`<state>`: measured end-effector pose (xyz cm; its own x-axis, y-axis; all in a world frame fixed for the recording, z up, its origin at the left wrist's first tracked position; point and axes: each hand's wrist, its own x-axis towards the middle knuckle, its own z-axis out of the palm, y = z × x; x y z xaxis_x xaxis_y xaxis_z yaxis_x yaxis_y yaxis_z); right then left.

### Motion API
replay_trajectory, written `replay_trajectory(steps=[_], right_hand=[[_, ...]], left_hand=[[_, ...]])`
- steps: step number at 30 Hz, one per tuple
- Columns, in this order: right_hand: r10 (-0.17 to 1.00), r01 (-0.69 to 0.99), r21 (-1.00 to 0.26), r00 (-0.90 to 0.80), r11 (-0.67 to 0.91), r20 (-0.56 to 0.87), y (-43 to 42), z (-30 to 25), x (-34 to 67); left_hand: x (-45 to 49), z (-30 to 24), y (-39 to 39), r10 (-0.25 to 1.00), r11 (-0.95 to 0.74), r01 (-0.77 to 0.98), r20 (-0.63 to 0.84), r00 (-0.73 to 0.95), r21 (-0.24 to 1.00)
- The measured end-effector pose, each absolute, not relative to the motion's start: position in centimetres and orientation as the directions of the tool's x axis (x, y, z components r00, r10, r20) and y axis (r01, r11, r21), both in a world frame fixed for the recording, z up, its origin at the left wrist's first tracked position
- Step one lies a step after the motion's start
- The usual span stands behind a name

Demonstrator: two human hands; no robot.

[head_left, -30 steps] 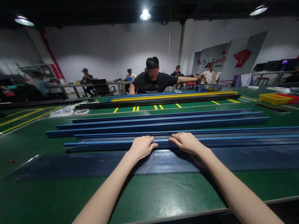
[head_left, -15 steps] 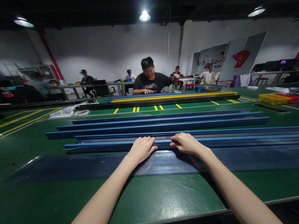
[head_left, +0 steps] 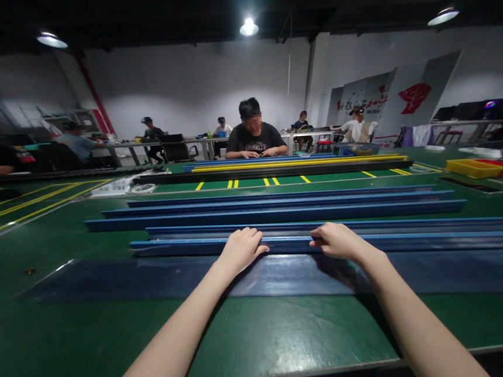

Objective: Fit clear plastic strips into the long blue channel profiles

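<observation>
A long blue channel profile (head_left: 186, 247) lies crosswise in front of me, its open side up. My left hand (head_left: 242, 251) is closed over its near rim, thumb on the front wall and fingers over the top. Farther right, my right hand (head_left: 336, 242) grips the same rim with curled fingers. Between the two hands a stretch of the profile's front wall shows. A flat, dark-blue see-through plastic strip (head_left: 122, 279) lies on the table just on my side of the profile, partly under my wrists.
More blue profiles (head_left: 280, 215) lie parallel beyond. Farther back are yellow and black strips (head_left: 271, 170) and a person in a black shirt (head_left: 255, 139). Yellow and red bins (head_left: 472, 168) stand at the right on the green table (head_left: 265, 340). A dark phone-like slab (head_left: 469, 185) lies near them.
The blue profile has slid to the right, and my right hand has moved right with it, widening the gap between my hands. The person opposite has lowered a raised hand.
</observation>
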<state>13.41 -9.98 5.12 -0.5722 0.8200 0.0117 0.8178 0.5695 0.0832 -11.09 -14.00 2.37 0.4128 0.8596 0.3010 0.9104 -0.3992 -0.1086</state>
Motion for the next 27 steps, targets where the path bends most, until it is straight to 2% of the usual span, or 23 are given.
replay_trajectory(steps=[8, 16, 27], right_hand=[[0.825, 0.825, 0.108, -0.562, 0.554, 0.059, -10.2, 5.0, 13.1], [0.758, 0.770, 0.107, -0.638, 0.629, 0.139, -11.2, 4.4, 10.5], [0.767, 0.776, 0.090, -0.630, 0.624, 0.121, -11.0, 4.0, 10.5]], left_hand=[[-10.9, 2.2, -14.0, 0.884, -0.370, 0.923, 0.264, 0.385, -0.109], [-11.0, 2.1, -14.0, 0.873, -0.375, 0.918, 0.283, 0.397, -0.130], [-11.0, 1.7, -13.8, 0.870, -0.386, 0.915, 0.283, 0.404, -0.119]])
